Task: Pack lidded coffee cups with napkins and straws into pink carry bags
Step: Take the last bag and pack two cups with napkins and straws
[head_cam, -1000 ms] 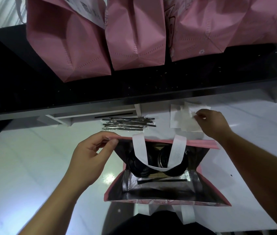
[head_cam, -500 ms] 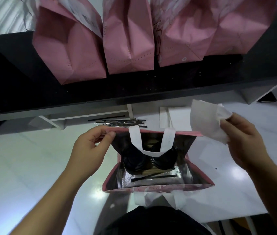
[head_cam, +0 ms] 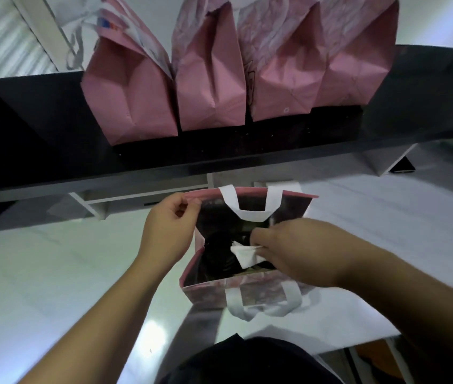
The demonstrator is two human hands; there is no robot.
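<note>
The left hand pinches the far left corner of the pink carry bag, thumb and forefinger closed on the top rim and holding the mouth apart. The right hand reaches over the open mouth from the right, its fingers curled around a folded white napkin, which sits just inside the opening above the dark contents. Below the napkin lies a round black shape, probably the lid of a coffee cup, though the interior is too dim to be sure. The bag stands upright on the white desk, close to the person's body. Its far white handle droops inward over the lining, and its near white handle hangs down the outer front face. Behind the bag, a raised black shelf runs across the view, carrying four more pink bags side by side, touching one another. A dark flat object lies on the desk under the right end of the shelf.
</note>
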